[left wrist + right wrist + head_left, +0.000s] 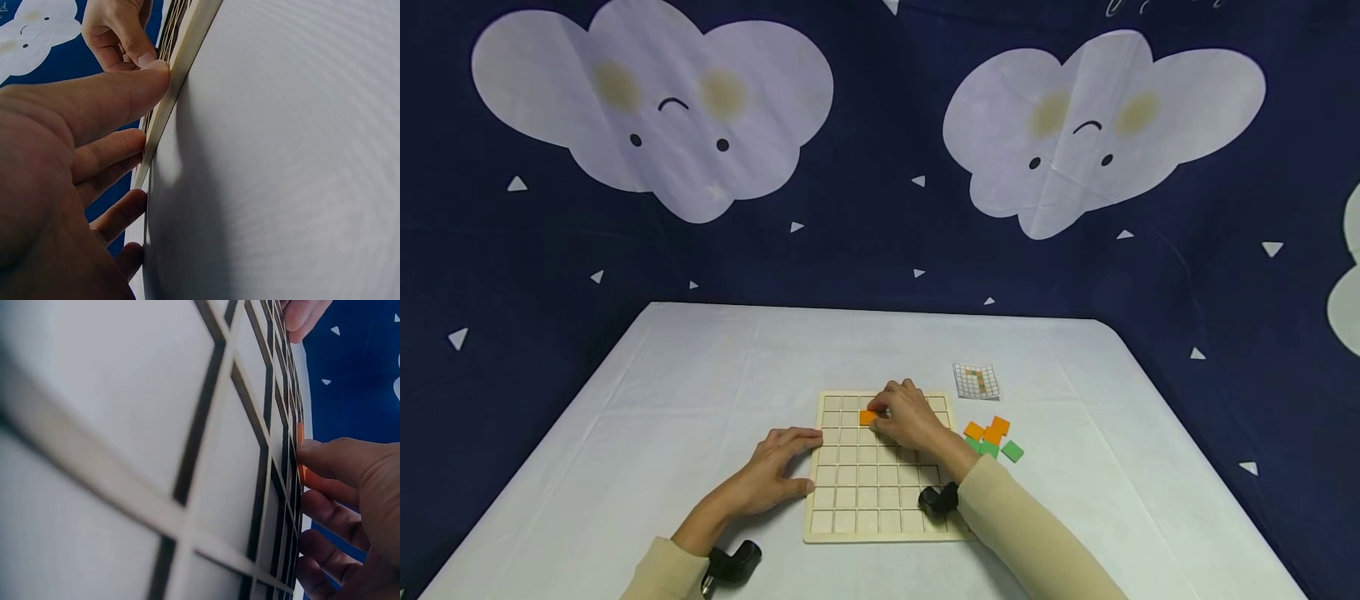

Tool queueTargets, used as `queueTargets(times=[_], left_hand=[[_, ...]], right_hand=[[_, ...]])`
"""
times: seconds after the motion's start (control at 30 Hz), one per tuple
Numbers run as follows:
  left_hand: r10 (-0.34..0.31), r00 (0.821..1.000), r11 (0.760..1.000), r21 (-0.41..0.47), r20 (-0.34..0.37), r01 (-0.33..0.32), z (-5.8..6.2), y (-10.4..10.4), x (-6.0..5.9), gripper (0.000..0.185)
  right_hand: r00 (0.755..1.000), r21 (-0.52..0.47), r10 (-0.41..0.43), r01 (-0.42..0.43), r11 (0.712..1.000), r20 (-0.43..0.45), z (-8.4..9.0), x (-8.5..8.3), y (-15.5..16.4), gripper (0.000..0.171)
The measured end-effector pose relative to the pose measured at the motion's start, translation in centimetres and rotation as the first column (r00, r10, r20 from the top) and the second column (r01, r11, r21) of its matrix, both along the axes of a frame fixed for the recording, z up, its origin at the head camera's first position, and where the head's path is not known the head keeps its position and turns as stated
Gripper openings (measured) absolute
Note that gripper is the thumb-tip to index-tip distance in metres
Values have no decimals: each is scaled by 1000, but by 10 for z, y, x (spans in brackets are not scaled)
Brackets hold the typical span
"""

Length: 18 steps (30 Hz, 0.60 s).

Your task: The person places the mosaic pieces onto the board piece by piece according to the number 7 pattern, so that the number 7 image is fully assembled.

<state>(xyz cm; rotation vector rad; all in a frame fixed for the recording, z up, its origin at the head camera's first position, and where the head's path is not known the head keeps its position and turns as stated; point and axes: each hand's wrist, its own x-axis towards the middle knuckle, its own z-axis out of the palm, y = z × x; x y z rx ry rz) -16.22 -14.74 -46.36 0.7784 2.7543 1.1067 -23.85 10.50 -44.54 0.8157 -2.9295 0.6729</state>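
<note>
A square wooden board (857, 476) with a raised grid lies on the white table. My right hand (907, 416) is over the board's upper part, thumb and fingers pinching an orange square tile (867, 417) at a cell near the top. In the right wrist view the thumb lies against the orange tile (300, 432), low on the grid; the fingers partly hide it. My left hand (772, 472) rests at the board's left edge, fingers spread. The left wrist view shows its thumb (134, 94) touching the board's rim (178, 69).
Right of the board lie several loose tiles, orange ones (1001, 425) and green ones (1012, 452), some overlapping. Behind them is a small card (976, 382) printed with a grid and a coloured pattern. A dark blue cloth (880, 250) with clouds hangs behind the table.
</note>
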Motion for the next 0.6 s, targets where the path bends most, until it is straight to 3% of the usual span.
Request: queueTargets(times=[0.27,0.6], left_hand=[[1,1000,1000,4,8,-1,-1,1,0,57],[4,1000,1000,9,10,-4,-3,1,1,57]], right_hand=[[1000,-13,-12,12,1000,-9,1,2,3,25],[997,-119,-69,73,990,39,12,9,21,26]])
